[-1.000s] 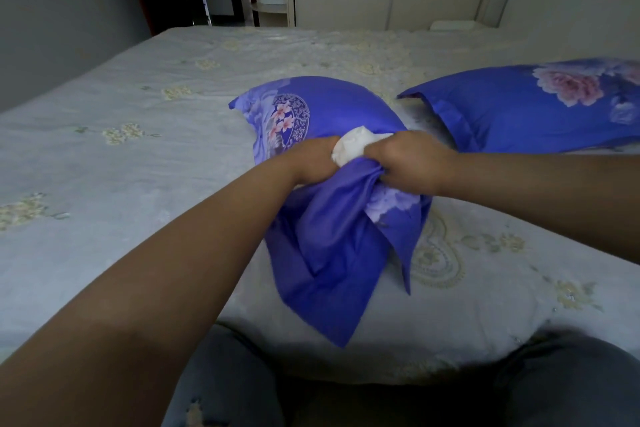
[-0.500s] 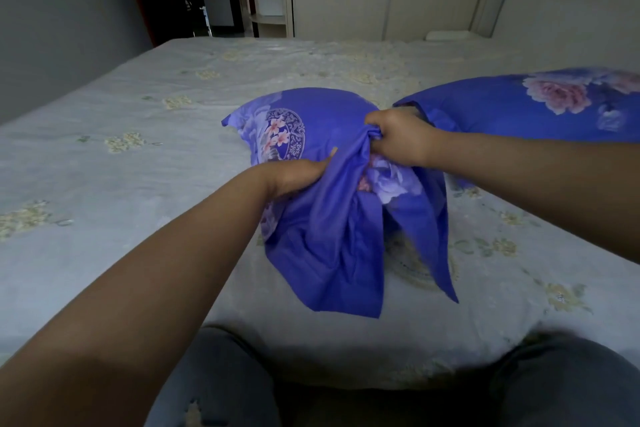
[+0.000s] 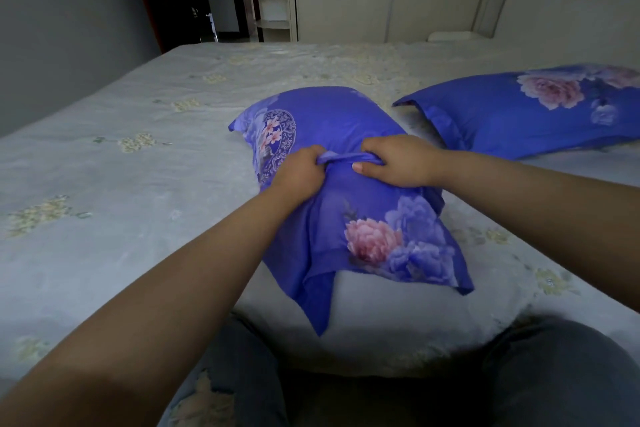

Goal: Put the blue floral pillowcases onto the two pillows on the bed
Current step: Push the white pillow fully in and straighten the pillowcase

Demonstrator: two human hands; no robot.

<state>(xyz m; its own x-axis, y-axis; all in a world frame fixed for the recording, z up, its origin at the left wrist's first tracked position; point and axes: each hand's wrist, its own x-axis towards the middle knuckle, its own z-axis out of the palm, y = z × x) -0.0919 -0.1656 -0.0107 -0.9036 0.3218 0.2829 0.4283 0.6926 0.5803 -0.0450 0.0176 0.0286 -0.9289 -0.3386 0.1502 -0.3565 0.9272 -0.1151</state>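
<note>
While both forearms reach forward, the left hand (image 3: 300,170) and right hand (image 3: 398,161) grip the pillowcase (image 3: 346,204) fold.

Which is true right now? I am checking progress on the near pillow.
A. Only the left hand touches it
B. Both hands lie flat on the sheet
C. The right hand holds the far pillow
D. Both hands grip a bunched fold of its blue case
D: the left hand and right hand each grip the bunched fold on the near pillow.

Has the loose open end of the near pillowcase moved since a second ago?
Yes. The open end of the near pillowcase was bunched and hanging toward the bed's near edge; it is now spread flatter, flowers up, with both hands gripping a fold higher up, toward the far pillow.
</note>
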